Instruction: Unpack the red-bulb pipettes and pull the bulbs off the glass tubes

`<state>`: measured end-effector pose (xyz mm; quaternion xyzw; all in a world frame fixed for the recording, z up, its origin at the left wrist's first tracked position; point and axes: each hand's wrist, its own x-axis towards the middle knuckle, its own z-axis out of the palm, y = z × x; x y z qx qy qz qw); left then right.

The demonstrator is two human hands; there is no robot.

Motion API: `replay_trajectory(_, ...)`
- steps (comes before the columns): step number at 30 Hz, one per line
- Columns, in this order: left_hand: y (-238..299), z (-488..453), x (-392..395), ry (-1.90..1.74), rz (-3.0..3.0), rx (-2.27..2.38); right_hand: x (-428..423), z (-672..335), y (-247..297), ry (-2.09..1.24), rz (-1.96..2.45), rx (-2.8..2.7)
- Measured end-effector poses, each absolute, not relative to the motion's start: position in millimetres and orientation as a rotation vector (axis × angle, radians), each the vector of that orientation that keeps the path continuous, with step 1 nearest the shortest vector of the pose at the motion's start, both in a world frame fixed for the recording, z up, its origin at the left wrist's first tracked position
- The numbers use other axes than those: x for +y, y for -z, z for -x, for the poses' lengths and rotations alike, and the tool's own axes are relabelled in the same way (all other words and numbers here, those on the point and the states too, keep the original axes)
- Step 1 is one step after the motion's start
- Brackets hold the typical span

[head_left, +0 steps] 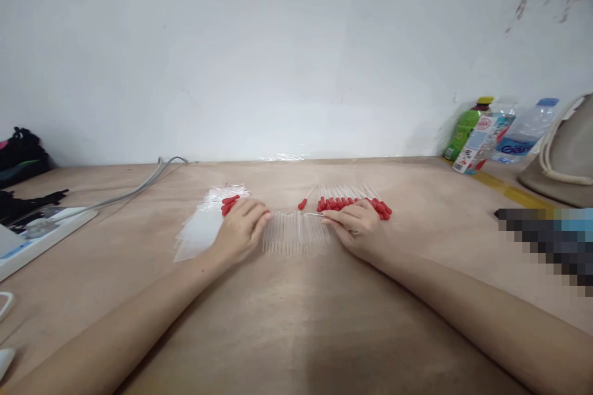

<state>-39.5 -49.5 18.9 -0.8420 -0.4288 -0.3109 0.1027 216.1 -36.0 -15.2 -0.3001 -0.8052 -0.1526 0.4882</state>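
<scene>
Pickup of a single tube (314,215) looks like the step in hand: our right hand (354,228) pinches it, we think, at the 3 o'clock end of the row of clear tubes (296,234). Our left hand (241,229) rests curled at 9 o'clock, grip unclear. At 12 o'clock lie red-bulbed droppers (354,202). Lifting calls for a light touch.

Red dropper bulbs (354,202), green bottle (464,128)

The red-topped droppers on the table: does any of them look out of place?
Yes. One dropper lies slanted, apart from the row of droppers behind the right hand, which pinches a glass tube. Nothing looks spilled or broken.
</scene>
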Motion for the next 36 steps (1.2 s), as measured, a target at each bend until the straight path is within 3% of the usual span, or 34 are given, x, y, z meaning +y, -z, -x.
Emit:
replay_trajectory(11,-60.7,112.0,7.8,0.900,2.273,-2.267,-36.8,-185.4,12.1,0.205,1.103,-2.022)
replay_trajectory(15,-49.1,115.5,15.5,1.079,2.234,-2.204,-36.1,-179.1,15.2,0.299,1.104,-2.056)
replay_trajectory(28,-42.3,115.5,14.9,1.053,2.057,-2.201,-49.0,-169.5,9.2,0.267,1.183,-2.208)
replay_trajectory(36,-52.2,56.9,5.5,0.801,2.274,-1.909,-52.6,-176.9,10.5,0.185,1.100,-2.161)
